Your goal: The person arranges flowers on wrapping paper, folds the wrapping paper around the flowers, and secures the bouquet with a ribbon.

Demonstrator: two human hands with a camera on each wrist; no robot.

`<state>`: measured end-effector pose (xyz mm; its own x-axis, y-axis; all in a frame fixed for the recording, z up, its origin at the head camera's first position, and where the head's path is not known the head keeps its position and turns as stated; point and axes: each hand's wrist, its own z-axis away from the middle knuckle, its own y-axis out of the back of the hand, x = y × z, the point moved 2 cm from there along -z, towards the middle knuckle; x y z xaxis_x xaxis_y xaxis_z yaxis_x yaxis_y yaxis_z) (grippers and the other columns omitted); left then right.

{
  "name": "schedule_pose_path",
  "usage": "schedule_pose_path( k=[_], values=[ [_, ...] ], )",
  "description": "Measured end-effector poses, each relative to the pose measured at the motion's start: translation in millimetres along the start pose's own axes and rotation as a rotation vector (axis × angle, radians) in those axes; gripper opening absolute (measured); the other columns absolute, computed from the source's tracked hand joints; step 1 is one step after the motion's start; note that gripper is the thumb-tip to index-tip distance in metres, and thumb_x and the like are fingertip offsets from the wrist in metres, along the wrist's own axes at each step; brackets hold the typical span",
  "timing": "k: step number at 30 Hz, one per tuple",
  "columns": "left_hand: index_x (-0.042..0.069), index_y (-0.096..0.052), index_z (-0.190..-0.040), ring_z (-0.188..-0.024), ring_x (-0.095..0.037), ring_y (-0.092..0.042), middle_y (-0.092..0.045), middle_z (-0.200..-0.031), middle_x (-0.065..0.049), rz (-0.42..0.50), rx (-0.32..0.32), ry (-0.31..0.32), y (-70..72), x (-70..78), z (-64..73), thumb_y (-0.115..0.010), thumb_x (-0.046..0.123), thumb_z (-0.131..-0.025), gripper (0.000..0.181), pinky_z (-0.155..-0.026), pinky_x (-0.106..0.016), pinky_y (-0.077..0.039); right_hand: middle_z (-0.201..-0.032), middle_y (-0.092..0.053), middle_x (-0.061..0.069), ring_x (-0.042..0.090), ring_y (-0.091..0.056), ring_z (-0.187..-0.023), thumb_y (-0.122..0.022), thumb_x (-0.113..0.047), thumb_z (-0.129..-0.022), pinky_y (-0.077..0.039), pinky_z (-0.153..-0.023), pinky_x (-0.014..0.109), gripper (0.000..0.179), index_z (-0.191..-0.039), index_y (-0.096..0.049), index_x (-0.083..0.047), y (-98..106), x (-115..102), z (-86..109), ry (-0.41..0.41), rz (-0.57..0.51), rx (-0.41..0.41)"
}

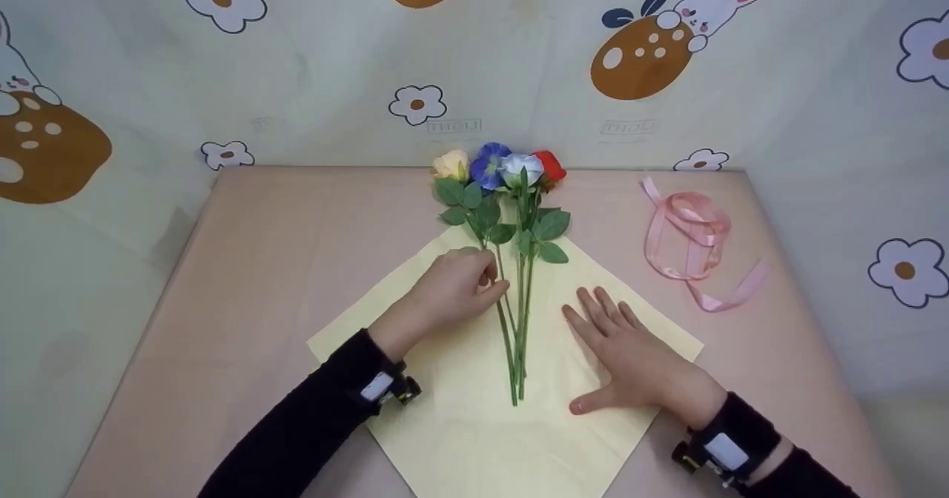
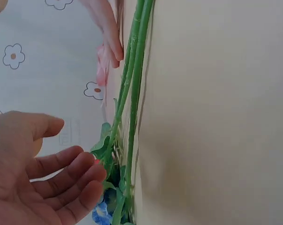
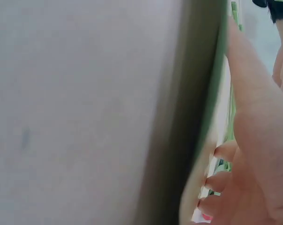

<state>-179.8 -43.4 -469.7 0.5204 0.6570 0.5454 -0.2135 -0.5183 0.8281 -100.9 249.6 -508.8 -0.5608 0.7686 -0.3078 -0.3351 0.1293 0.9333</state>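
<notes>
Artificial flowers lie on a square of pale yellow wrapping paper (image 1: 474, 439) turned corner-up. Their heads are a peach rose (image 1: 451, 164), a blue flower (image 1: 488, 164), a pale bluish-white one (image 1: 521, 168) and a red one (image 1: 550, 167). Long green stems (image 1: 523, 313) run together toward the near side. My left hand (image 1: 454, 284) hovers at the stems' left side, fingers loosely bent; in the left wrist view its thumb and fingers stand apart with nothing between them. Spread fingers of my right hand (image 1: 630, 357) rest on the paper, right of the stems.
A loosely coiled pink ribbon (image 1: 697, 238) lies on the pinkish table (image 1: 282, 231) at the back right. Behind the table hangs a pale cloth (image 1: 319, 75) printed with flowers and rabbits. The paper's edge lifts in the right wrist view.
</notes>
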Motion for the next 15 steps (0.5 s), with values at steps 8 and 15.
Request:
schedule_pose_path(
  k=[8, 15],
  values=[
    [-0.001, -0.068, -0.128, -0.119, -0.033, -0.065, -0.068, -0.126, -0.016, -0.253, -0.199, -0.305, 4.3, -4.5, 60.6, -0.076, 0.038, -0.102, 0.047, -0.107, -0.047, -0.053, -0.175, -0.027, 0.03, 0.048, -0.027, -0.162, -0.077, -0.064, -0.095, -0.031, -0.126, 0.062, 0.106, -0.167, -0.037, 0.002, 11.7, -16.3, 14.1, 0.179, 0.026, 0.074],
    [0.001, -0.047, -0.161, -0.159, -0.033, -0.038, -0.043, -0.17, -0.015, -0.314, -0.43, -0.315, 6.1, -8.0, 103.8, -0.085, 0.068, -0.085, 0.108, -0.125, -0.05, -0.039, -0.176, -0.03, 0.023, 0.045, -0.036, -0.159, -0.077, -0.076, -0.088, -0.044, -0.118, 0.06, 0.113, -0.167, -0.041, -0.005, 6.2, -27.5, 37.3, 0.334, 0.056, 0.093]
  ],
)
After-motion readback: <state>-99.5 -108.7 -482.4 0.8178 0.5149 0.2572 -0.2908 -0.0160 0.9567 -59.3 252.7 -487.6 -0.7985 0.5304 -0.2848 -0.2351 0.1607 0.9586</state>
